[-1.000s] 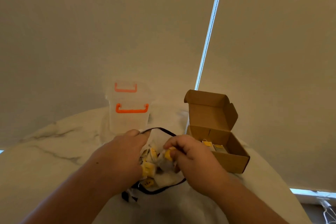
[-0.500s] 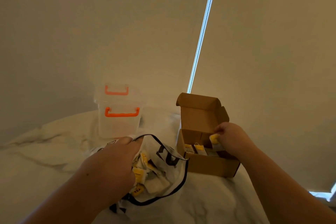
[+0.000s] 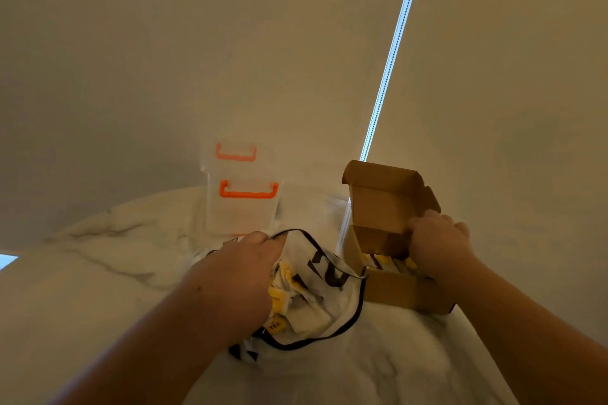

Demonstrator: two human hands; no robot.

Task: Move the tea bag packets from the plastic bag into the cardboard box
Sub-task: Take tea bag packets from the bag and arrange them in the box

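Raised lid (image 3: pixel 381 197) and right hand (image 3: pixel 439 246) crowd the cardboard box (image 3: pixel 404 293) opening

desk (image 3: pixel 108 260): white marble top with grey veining, rounded far edge. on it lay: one clear plastic storage tub (image 3: pixel 241 207) with orange handles, at the back; one brown cardboard box (image 3: pixel 394 293), lid up, to the right; one white plastic bag (image 3: pixel 329 316) with black trim, just left of the box, touching it.

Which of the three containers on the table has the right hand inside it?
The cardboard box, brown with its lid flap up. The right hand reaches into it; the left hand holds the plastic bag, and the clear bin stands untouched.
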